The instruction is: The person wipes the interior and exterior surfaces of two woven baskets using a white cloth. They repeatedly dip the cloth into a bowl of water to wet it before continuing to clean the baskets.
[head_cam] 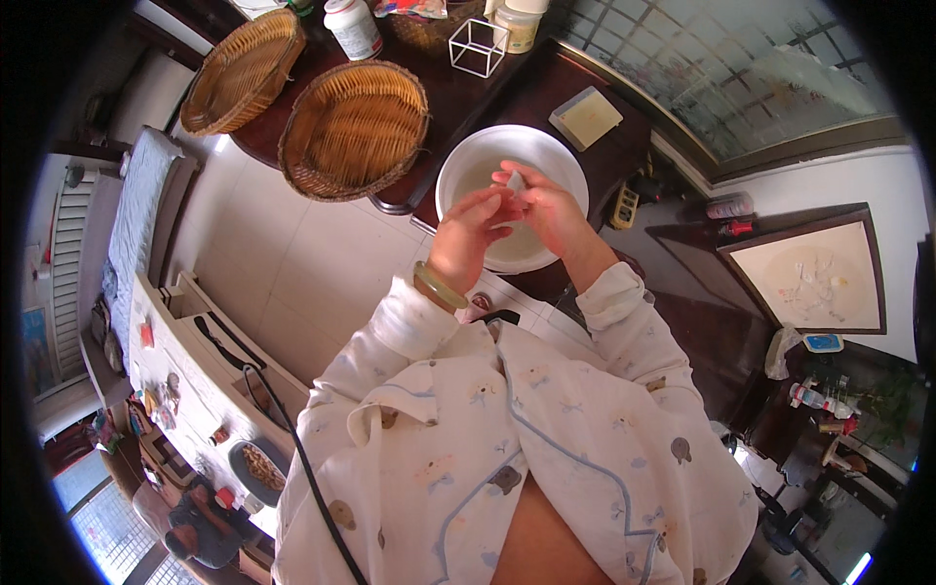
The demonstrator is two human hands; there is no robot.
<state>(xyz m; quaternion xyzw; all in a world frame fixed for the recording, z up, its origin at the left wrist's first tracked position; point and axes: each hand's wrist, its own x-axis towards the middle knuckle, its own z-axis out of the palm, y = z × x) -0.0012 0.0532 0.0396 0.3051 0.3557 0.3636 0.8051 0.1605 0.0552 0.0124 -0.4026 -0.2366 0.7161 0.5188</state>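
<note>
Over a round white basin point(453, 162) that holds cloudy liquid, my two hands come together. In the fingers of my right hand point(563, 219) is a small whitish piece point(516, 181), perhaps a wet soft item; its kind is unclear. The fingertips of my left hand point(462, 232) meet it from the other side, and whether they grip it is hidden. A pale green bangle point(439, 287) circles my left wrist. Right behind the basin a shallow pale yellow box point(586, 118) lies on the dark wooden table point(504, 102).
Two wicker baskets point(354, 131) point(245, 73) stand left of the basin. Beyond them are a white bottle point(353, 29), a white wire cube frame point(477, 48) and a lidded tub point(518, 29). A power strip point(624, 208) is at the right. A person point(205, 525) sits in the lower left.
</note>
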